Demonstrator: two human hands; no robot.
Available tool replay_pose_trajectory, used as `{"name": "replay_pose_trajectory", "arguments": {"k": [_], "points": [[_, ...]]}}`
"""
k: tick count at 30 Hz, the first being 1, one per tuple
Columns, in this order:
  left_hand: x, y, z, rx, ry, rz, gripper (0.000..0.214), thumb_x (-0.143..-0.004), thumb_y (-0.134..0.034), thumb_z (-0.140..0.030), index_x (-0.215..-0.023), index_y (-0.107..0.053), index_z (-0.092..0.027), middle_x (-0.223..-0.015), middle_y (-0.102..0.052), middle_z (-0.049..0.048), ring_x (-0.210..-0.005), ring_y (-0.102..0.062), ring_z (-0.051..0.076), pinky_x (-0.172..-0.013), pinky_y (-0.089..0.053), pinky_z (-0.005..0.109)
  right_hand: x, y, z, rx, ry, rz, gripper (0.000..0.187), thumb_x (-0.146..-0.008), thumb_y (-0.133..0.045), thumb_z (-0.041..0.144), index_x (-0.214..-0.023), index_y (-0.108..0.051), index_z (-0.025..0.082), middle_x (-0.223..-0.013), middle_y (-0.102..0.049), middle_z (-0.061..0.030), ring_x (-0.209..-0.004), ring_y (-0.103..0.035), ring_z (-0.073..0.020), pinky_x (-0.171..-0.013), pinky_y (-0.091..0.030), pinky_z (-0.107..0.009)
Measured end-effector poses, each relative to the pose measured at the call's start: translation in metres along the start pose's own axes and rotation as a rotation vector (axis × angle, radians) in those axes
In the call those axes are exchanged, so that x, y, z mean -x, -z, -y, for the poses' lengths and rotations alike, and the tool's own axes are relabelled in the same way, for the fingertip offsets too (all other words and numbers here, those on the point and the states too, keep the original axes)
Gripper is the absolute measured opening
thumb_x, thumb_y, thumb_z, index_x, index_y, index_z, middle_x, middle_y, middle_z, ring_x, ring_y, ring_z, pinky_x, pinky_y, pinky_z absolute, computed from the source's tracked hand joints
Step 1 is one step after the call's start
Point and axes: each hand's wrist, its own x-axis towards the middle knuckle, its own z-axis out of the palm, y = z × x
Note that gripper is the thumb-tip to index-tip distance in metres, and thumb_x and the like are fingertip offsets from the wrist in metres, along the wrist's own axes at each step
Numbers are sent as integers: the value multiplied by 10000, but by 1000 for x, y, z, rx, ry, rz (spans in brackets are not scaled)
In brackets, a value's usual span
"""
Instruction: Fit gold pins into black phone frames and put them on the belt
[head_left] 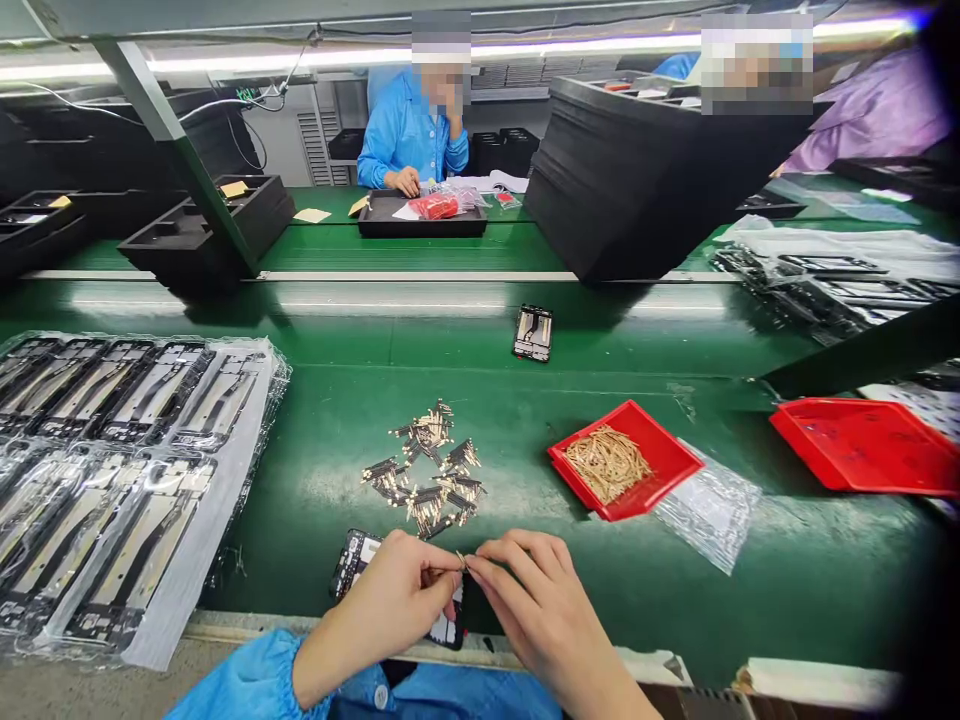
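My left hand (pixel 394 590) is closed in a pinch on a small gold-coloured strip (pixel 460 560). The fingertips of my right hand (pixel 529 590) meet at the other end of the same strip, also pinched together. Partly hidden beneath my left hand lies a phone frame (pixel 351 562) with black edges and a pale inside. Just beyond my hands, small black pieces with gold ends (pixel 431 500) are spread in loose clusters on the green surface. To the right, a red tray (pixel 667 462) holds a heap of thin gold-coloured strips (pixel 607 463).
Phone frames in clear plastic trays (pixel 142 540) fill the left side. One more frame (pixel 533 333) lies farther out. A clear bag (pixel 712 505) and second red tray (pixel 862 440) sit right. Black trays (pixel 645 180) are stacked beyond; a co-worker in blue (pixel 409 130) sits opposite.
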Motion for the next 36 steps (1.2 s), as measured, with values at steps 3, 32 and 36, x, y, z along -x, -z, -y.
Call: {"name": "replay_pose_trajectory", "arguments": {"k": [3, 32, 36], "points": [[1, -3, -2, -121, -45, -23, 377, -982, -548, -225, -703, -790, -150, -576, -670, 6, -520, -489, 109, -573, -343, 244, 7, 5, -11, 33, 2, -3, 168, -1037, -598, 59, -1115, -701, 167, -986, -766, -64, -927, -646, -217, -816, -469, -384], [60, 55, 64, -606, -270, -156, 966, -834, -961, -336, -1638, -427, -368, -1517, -634, 100, -1376, -535, 366, -1156, -380, 558, 5, -46, 7, -590, -575, 278, 187, -1067, -605, 231, -911, -707, 242, -848, -659, -21, -760, -635, -194, -659, -519, -298], [58, 55, 75, -668, -284, -134, 989, -860, -939, -336, -1667, -368, -354, -1531, -622, 118, -1383, -539, 367, -1133, -379, 541, 7, -47, 7, -583, -605, 303, 189, -1067, -602, 255, -912, -709, 244, -845, -656, -23, -767, -627, -202, -663, -508, -302]]}}
